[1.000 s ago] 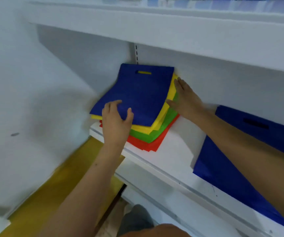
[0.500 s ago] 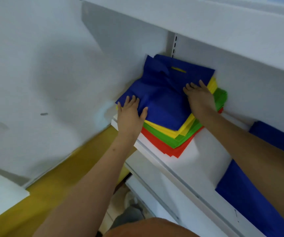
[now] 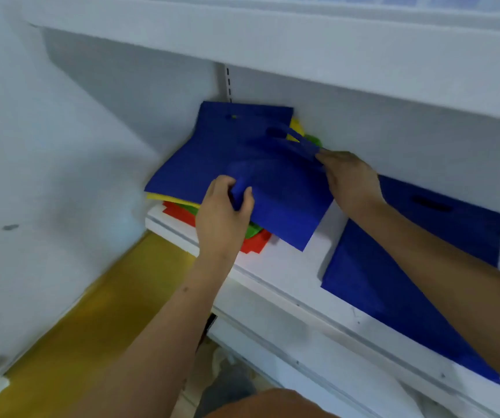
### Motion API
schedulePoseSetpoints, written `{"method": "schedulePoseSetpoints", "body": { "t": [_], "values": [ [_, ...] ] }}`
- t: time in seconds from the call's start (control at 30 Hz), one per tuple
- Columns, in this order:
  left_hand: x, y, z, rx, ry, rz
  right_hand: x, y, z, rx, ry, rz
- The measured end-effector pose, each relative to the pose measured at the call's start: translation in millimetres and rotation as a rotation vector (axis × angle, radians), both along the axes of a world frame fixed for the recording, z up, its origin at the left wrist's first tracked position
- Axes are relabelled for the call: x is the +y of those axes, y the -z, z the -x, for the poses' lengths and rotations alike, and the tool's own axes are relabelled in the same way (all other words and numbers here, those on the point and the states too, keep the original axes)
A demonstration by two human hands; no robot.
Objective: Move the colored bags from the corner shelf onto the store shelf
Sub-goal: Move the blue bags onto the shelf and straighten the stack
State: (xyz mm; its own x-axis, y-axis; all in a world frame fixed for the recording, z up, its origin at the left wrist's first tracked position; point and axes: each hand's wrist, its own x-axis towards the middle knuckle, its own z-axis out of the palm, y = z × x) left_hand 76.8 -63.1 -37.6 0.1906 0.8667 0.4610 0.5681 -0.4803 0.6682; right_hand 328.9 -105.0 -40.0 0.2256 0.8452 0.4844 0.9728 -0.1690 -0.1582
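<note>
Both hands grasp the top blue bag (image 3: pixel 276 188) of the corner stack. The left hand (image 3: pixel 223 214) has its fingers and thumb curled round a bunched fold at the bag's near edge, the cloth gathered up between thumb and fingers. The right hand (image 3: pixel 349 179) pinches the bag's far right edge near the handle cut-out, fingertips closed on the fabric. That bag sits skewed on the pile, its lower right corner hanging out over the bare white shelf (image 3: pixel 288 267).

Beneath it lies another blue bag (image 3: pixel 212 152), then yellow (image 3: pixel 164 197), green (image 3: pixel 253 230) and red (image 3: pixel 179 212) bags, their edges peeping out at the left and front. The stack sits in the corner where the shelf meets the white side wall (image 3: pixel 62 176). To the right, apart from the stack, a separate blue bag (image 3: pixel 378 282) lies flat on the same shelf, partly under the right forearm. A yellow floor strip (image 3: pixel 92 327) shows below.
</note>
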Motion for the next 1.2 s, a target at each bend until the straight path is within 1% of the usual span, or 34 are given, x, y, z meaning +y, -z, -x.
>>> {"method": "schedulePoseSetpoints", "body": {
  "t": [0.13, 0.23, 0.33, 0.4, 0.43, 0.5, 0.53, 0.6, 0.7, 0.77, 0.83, 0.9, 1.03, 1.1, 1.2],
  "values": [
    [-40, 7, -31, 0.020, 0.151, -0.055, -71, -1, -41, 0.025, 0.101, 0.059],
    [-69, 14, -55, 0.025, 0.283, -0.148, -126, 5, -69, 0.057, 0.176, 0.024],
    [-96, 23, -77, 0.141, 0.399, -0.195, -174, 13, -93, 0.107, 0.262, 0.008],
    [-111, 29, -88, 0.218, 0.488, -0.149, -198, 18, -107, 0.141, 0.291, 0.082],
    [-118, 31, -92, 0.226, 0.527, -0.104, -209, 21, -113, 0.165, 0.292, 0.129],
    [-125, 35, -96, 0.250, 0.567, -0.058, -226, 26, -122, 0.225, 0.290, 0.201],
    [-125, 35, -97, 0.290, 0.579, -0.054, -232, 28, -125, 0.261, 0.294, 0.223],
    [-125, 36, -97, 0.409, 0.627, -0.001, -241, 31, -128, 0.322, 0.310, 0.248],
    [-124, 31, -94, 0.607, 0.728, 0.181, -247, 33, -124, 0.375, 0.333, 0.259],
    [-124, 29, -93, 0.688, 0.791, 0.262, -249, 33, -121, 0.399, 0.356, 0.260],
    [-124, 28, -93, 0.744, 0.840, 0.290, -249, 33, -117, 0.407, 0.403, 0.313],
    [-124, 29, -94, 0.756, 0.855, 0.297, -244, 31, -113, 0.444, 0.497, 0.374],
    [-119, 28, -100, 0.683, 0.845, 0.325, -223, 24, -103, 0.705, 0.624, 0.317],
    [-115, 30, -101, 0.678, 0.861, 0.330, -213, 22, -101, 0.724, 0.653, 0.347],
    [-110, 30, -96, 0.697, 0.904, 0.326, -200, 17, -98, 0.689, 0.723, 0.440]
  ]
}}
